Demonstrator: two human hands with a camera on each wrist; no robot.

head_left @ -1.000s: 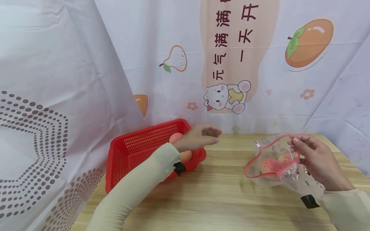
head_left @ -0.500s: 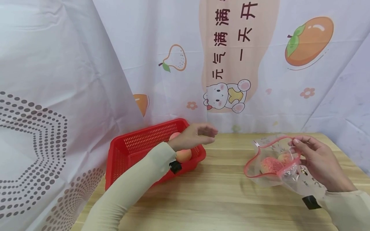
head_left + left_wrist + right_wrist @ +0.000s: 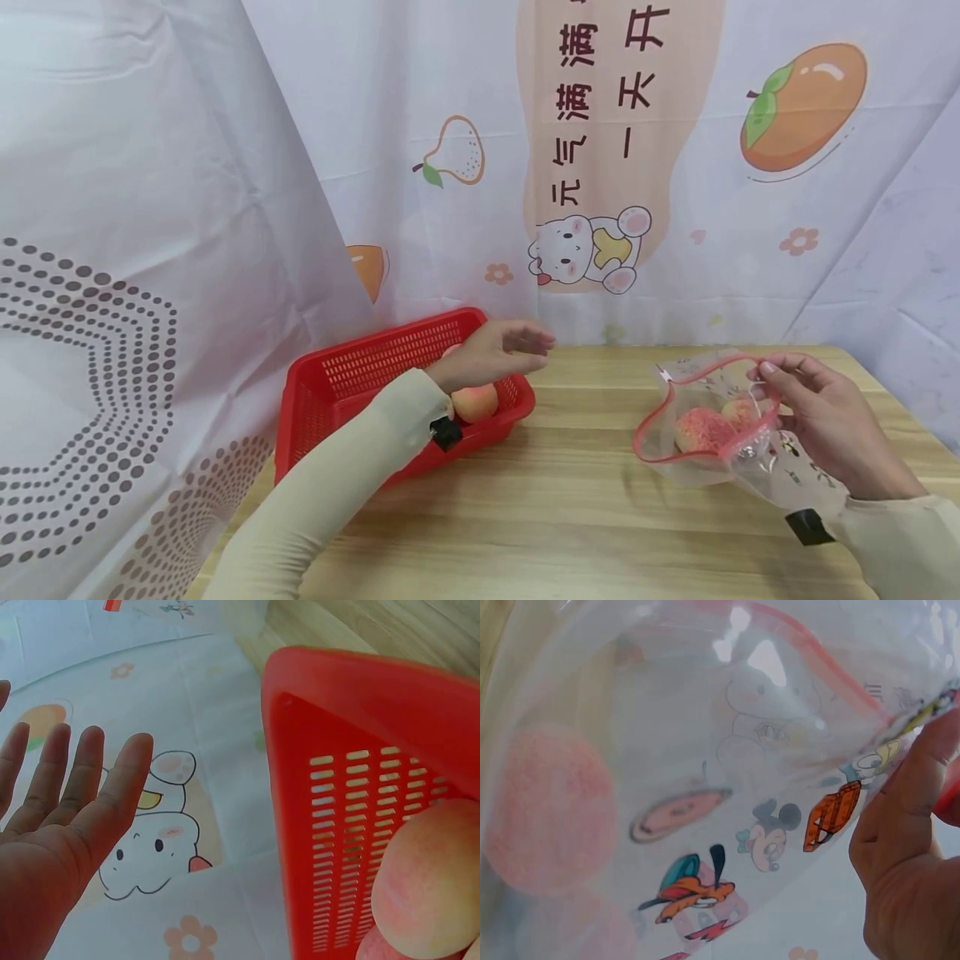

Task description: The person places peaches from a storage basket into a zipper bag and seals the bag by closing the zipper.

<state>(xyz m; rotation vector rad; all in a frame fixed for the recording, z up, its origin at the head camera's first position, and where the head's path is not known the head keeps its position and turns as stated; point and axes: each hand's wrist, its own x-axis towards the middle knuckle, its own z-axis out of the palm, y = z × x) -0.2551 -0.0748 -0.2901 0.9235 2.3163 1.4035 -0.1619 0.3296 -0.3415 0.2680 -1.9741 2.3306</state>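
Note:
My left hand (image 3: 495,354) hovers over the right end of a red plastic basket (image 3: 307,417), palm turned inward and fingers loosely extended, holding nothing. Below it in the basket lie pinkish-yellow peaches (image 3: 476,403), one partly hidden behind the hand. Peaches (image 3: 431,881) also show at the lower right of the left wrist view, inside the slotted basket wall. On the right, my right hand (image 3: 828,417) pinches the rim of a clear zip bag (image 3: 675,467) with a red zip strip and cartoon prints. The bag's mouth gapes, and two peaches (image 3: 703,431) sit inside.
A light wood table (image 3: 570,517) carries both the basket and the bag, with bare wood between them. Behind stands a white printed curtain (image 3: 450,233); a grey-white dotted cloth (image 3: 150,250) hangs at the left.
My left hand has drifted left, further over the basket, uncovering more of the front peach. The right hand and the bag stay nearly still.

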